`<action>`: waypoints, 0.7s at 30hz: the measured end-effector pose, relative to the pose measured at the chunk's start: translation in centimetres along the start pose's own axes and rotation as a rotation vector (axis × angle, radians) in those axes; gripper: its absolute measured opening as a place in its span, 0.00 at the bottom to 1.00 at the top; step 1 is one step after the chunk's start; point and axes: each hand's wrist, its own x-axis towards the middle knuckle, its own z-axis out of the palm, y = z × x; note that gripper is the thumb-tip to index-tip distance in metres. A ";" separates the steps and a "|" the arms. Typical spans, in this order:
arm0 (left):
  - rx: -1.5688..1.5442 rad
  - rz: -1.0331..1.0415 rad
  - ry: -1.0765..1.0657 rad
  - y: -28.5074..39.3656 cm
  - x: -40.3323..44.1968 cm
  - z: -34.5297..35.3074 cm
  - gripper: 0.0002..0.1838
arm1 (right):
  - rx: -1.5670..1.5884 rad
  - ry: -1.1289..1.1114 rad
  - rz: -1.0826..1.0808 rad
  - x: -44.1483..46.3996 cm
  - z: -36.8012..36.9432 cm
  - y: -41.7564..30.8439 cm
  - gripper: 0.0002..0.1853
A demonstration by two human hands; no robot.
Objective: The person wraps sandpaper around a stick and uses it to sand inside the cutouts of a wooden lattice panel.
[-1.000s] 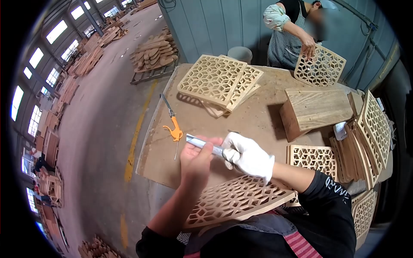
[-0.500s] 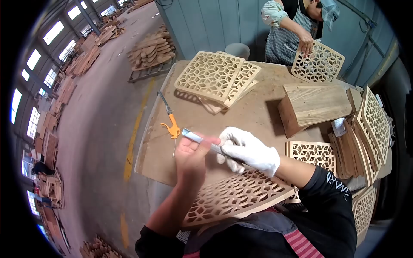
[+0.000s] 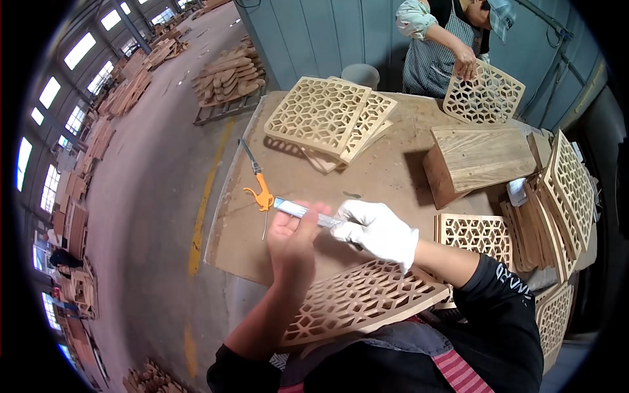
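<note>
Bare and closed, my left hand [image 3: 293, 232] grips a light silvery strip [image 3: 295, 209] that slants down to the right. My right hand [image 3: 375, 229], in a white glove, is closed on the strip's right end; its fingertips are partly hidden. Below both hands a lattice wooden panel [image 3: 367, 295] leans against my body at the table's front edge. An orange air gun [image 3: 263, 196] lies on the table [image 3: 393, 157] just left of the strip's tip.
Lattice panels [image 3: 321, 114] are stacked at the back left. A wooden block [image 3: 481, 157] stands right of centre, with more panels [image 3: 570, 193] beyond it. Across the table a co-worker [image 3: 439, 49] holds another panel [image 3: 483, 93]. A bucket [image 3: 360, 74] stands behind the table.
The gloved right hand has shifted along the strip, its fingers opening somewhat and then closing again. My left hand and the strip have moved slightly left. The co-worker's head has lowered.
</note>
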 end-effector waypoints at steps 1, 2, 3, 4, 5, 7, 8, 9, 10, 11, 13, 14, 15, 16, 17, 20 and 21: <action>0.010 -0.009 -0.025 0.1 0.0 -0.1 0.13 | 0.160 -0.067 0.040 0.2 -0.1 0.0 0.12; 0.020 -0.018 -0.051 0.2 0.0 -0.3 0.13 | 0.243 -0.123 0.131 0.2 -0.3 -0.2 0.12; 0.030 -0.026 -0.075 0.3 0.0 -0.4 0.13 | 0.325 -0.180 0.221 0.1 -0.6 -0.5 0.12; 0.031 -0.013 -0.091 0.2 0.0 -0.6 0.13 | 0.406 -0.238 0.311 0.1 -0.9 -0.6 0.11; 0.031 -0.001 -0.107 0.0 0.0 -0.8 0.13 | 0.522 -0.339 0.292 -0.1 -1.3 -0.4 0.12; 0.023 0.015 -0.124 -0.1 0.0 -0.9 0.13 | 0.656 -0.464 0.343 -0.3 -2.2 -0.6 0.13; 0.014 0.017 -0.125 0.0 -0.1 -0.7 0.13 | 0.723 -0.525 0.368 -0.5 -2.4 -0.6 0.13; 0.005 0.020 -0.125 0.1 -0.2 -0.6 0.13 | 0.750 -0.516 0.399 -0.5 -2.3 -0.3 0.14; 0.016 0.022 -0.115 0.0 -0.1 -0.6 0.13 | 0.685 -0.462 0.358 -0.6 -2.1 -0.3 0.15; 0.028 0.025 -0.105 -0.1 0.1 -0.7 0.13 | 0.619 -0.408 0.317 -0.5 -1.7 -0.5 0.16; 0.042 0.036 -0.093 -0.2 0.2 -0.8 0.12 | 0.543 -0.309 0.280 -0.3 -1.2 -1.1 0.17; 0.043 0.044 -0.092 -0.3 0.3 -0.7 0.12 | 0.489 -0.258 0.288 -0.3 -0.9 -1.5 0.16; 0.043 0.054 -0.091 -0.4 0.3 -0.7 0.12 | 0.434 -0.208 0.296 -0.3 -0.6 -1.7 0.16; 0.044 0.061 -0.094 -0.5 0.3 -0.5 0.12 | 0.380 -0.159 0.305 -0.4 -0.3 -2.2 0.15; 0.046 0.067 -0.096 -0.5 0.2 -0.4 0.11 | 0.334 -0.094 0.326 -0.6 -0.1 -3.2 0.15; 0.055 0.066 -0.078 -0.5 0.2 -0.5 0.11 | 0.340 -0.021 0.258 -0.2 0.6 -1.8 0.16; 0.060 0.061 -0.069 -0.6 0.2 -0.5 0.12 | 0.282 0.014 0.185 0.0 0.7 -1.5 0.17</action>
